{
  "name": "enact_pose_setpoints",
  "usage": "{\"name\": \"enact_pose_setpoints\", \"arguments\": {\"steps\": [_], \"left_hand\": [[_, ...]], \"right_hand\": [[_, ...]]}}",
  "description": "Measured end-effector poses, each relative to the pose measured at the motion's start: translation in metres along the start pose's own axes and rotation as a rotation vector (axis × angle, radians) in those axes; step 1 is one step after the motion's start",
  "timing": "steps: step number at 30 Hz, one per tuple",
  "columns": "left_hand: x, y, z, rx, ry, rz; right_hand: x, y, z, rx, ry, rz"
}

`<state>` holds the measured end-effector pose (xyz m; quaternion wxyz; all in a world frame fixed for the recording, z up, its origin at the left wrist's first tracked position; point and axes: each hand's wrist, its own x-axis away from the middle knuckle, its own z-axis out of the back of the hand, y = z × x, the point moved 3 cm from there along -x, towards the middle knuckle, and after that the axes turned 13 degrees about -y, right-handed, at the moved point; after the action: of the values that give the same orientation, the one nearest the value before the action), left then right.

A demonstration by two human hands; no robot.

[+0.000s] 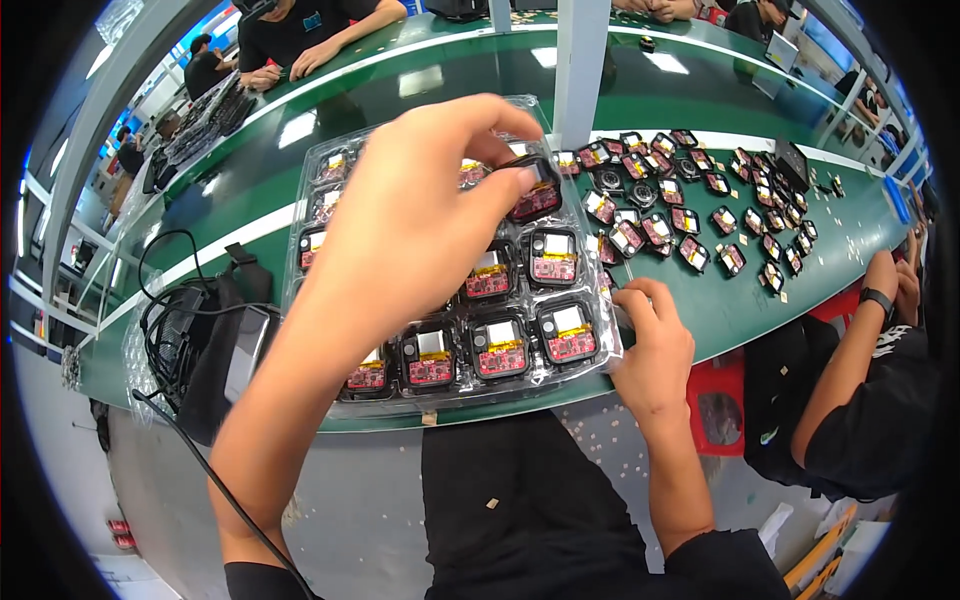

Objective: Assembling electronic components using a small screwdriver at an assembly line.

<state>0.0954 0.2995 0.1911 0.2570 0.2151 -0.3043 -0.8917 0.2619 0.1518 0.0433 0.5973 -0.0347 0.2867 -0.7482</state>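
Note:
My left hand [440,190] reaches over a clear plastic tray [480,390] and pinches a black watch case [537,192] between thumb and fingers. A red circuit board shows inside that case, above the tray's far right corner. Similar open watch cases, such as a near-row one [499,346], sit in the tray's pockets with red boards, yellow tape and pale silver blocks. My left hand and forearm hide several pockets. At the tray's right edge my right hand [655,345] is closed, its fingertips around something thin that I cannot make out.
Many loose watch cases [685,220] lie right of the tray on the green table [800,335]. A metal post [580,75] rises behind it. Black cables [165,340] and a dark bag lie at left. A person's arm [850,360] is at right; others sit across.

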Motion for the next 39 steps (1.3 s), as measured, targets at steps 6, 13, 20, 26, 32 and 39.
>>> {"name": "enact_pose_setpoints", "arguments": {"steps": [6,13,20,26,32,39], "left_hand": [[-0.027,-0.026,-0.02,-0.188,-0.057,0.034],[-0.022,-0.029,-0.034,-0.395,-0.116,-0.031],[-0.011,-0.022,-0.042,-0.507,-0.312,-0.059],[0.006,-0.027,-0.06,-0.812,-0.158,-0.108],[0.01,-0.024,-0.059,-0.911,-0.189,-0.043],[0.006,-0.022,-0.055,-0.895,-0.173,-0.052]], "right_hand": [[0.0,-0.001,-0.001,-0.032,0.005,0.009],[0.001,0.002,-0.001,-0.027,0.007,0.009],[0.0,0.001,0.0,-0.055,-0.001,-0.006],[0.001,-0.001,-0.001,-0.053,0.006,0.002],[0.0,-0.003,-0.002,-0.051,0.004,0.008],[0.001,-0.003,0.001,-0.039,0.003,0.002]]}}
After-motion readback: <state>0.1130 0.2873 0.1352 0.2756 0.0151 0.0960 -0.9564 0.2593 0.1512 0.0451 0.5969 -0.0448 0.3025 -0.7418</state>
